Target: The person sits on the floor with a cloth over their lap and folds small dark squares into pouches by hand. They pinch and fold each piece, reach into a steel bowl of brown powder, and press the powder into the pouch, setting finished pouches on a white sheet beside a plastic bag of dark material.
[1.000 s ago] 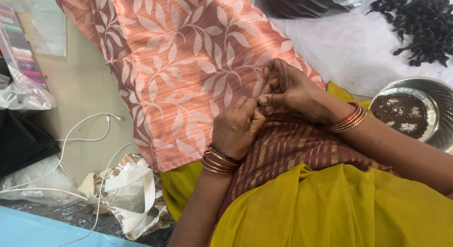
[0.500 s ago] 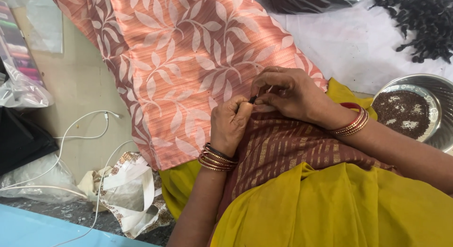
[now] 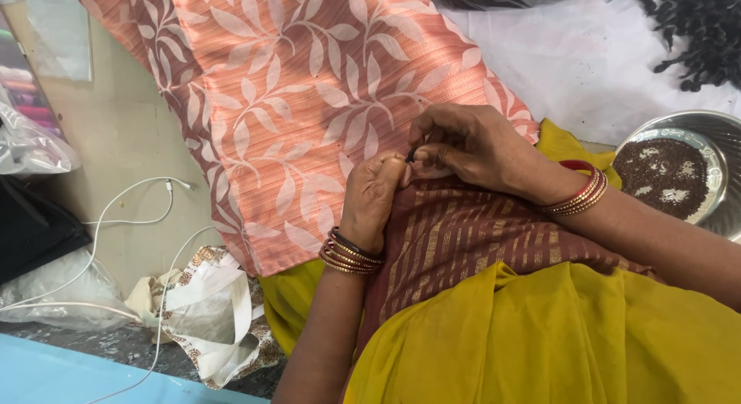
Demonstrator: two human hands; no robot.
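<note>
Small dark bead-like piece (image 3: 411,154) pinched between right hand (image 3: 471,145) fingers (image 3: 432,152), right at the left thumb tip; too small to tell long axis or which way it points. Right fingers narrow, closed on the piece. Left hand (image 3: 372,202) curled into a loose fist, thumb up against the piece; cannot tell whether it grips anything. Both hands touching at the fingertips, over the edge of the peach leaf-print cloth (image 3: 309,103).

Under the fingers: maroon striped fabric (image 3: 448,242) on the lap, yellow cloth (image 3: 556,334) nearer the camera. Peach cloth spread up and left of the fingers, one piece. Bangles: a stack on the left wrist (image 3: 349,253), a stack on the right wrist (image 3: 577,194); exact count unclear.

Right of the fingers: one steel bowl (image 3: 722,141) holding dark small bits with white specks. Above right: white sheet (image 3: 587,64), one heap of black pieces (image 3: 695,30) on it.

Left of the fingers: beige floor (image 3: 131,141), white cable (image 3: 131,211) looped over it, one printed cloth bag (image 3: 208,311) below left, clear plastic bags (image 3: 31,145) and a black item (image 3: 31,226) at far left, light blue surface (image 3: 62,377) at bottom left corner.
</note>
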